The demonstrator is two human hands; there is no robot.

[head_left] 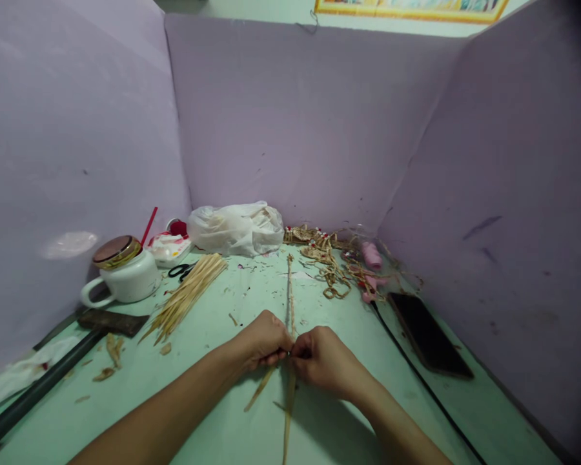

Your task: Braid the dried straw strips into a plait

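My left hand (264, 340) and my right hand (323, 359) meet at the middle of the green table (223, 413), fingers pinched together on a long thin straw stalk (290, 284). The stalk runs from near the table's front edge up between the hands toward the back. A shorter straw strip (259, 389) slants out below my left hand. Both hands are closed on the stalk.
A bundle of straw sticks (188, 296), scissors (180, 270), a white lidded mug (123, 274), a hammer (58, 371) and a white plastic bag (237, 229) lie left and back. Woven straw pieces (326, 258), pink objects (370, 255) and a dark phone (428, 334) lie right. Purple panels enclose the table.
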